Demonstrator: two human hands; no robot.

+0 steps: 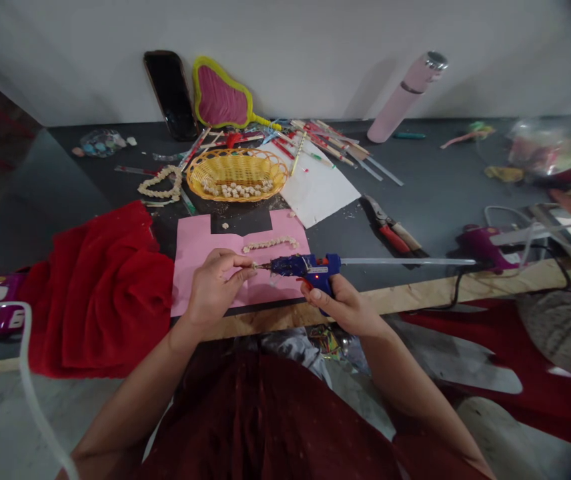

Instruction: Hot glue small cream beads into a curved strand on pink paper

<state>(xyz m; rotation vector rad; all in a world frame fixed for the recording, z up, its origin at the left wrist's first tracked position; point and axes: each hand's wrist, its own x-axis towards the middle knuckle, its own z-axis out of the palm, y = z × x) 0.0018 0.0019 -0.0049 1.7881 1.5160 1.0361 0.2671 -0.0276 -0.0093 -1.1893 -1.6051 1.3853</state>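
My right hand (348,305) is wrapped round the handle of a blue glue gun (298,266), with a long clear glue stick (408,261) sticking out of its back. Its nozzle points left and meets a small pale bead (254,266) pinched between the thumb and finger of my left hand (219,285). Both hands are over a pink sheet (185,257) at the table's front edge. Just beyond the gun, a short curved row of pale beads (271,244) lies on that sheet. A yellow wicker basket (235,163) behind holds several more beads.
Red cloth (100,300) is heaped at the left. A beaded loop (161,184) lies left of the basket. Cutters with red handles (390,227) lie right of a white sheet (318,190). Behind stand a phone (171,95) and a pink bottle (405,99). A purple glue gun (490,247) is at right.
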